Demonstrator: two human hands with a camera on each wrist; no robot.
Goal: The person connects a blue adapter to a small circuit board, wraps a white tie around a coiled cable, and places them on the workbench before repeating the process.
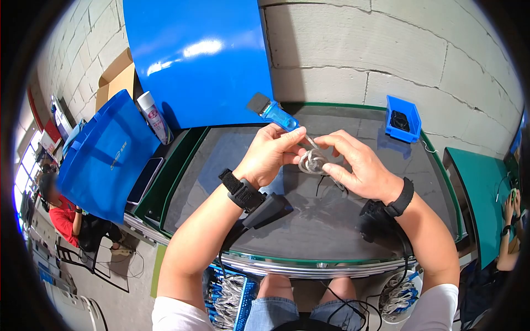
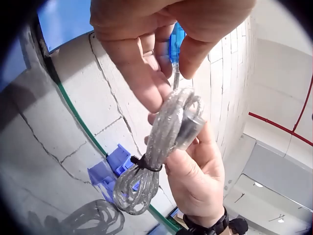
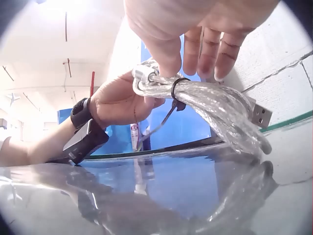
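Note:
A clear grey cable [image 1: 313,161], bundled into a coil, hangs over the dark tabletop. Its large translucent blue connector [image 1: 281,118] has a black end cap [image 1: 258,103] and points up and away. My left hand [image 1: 265,154] grips the connector near where the cable leaves it. From the right, my right hand [image 1: 361,168] holds the coil with thumb and fingers. A black tie [image 3: 178,89] wraps the bundle in the right wrist view. A metal USB plug [image 3: 261,116] sticks out beside the coil, below the right fingers.
A small blue bin [image 1: 403,132] with a black item stands at the back right. A spray can [image 1: 155,118], a blue tub [image 1: 99,157] and a phone [image 1: 146,180] are at the left. Below the front edge stand a blue basket [image 1: 249,300] and a white bucket [image 1: 386,315] of cables.

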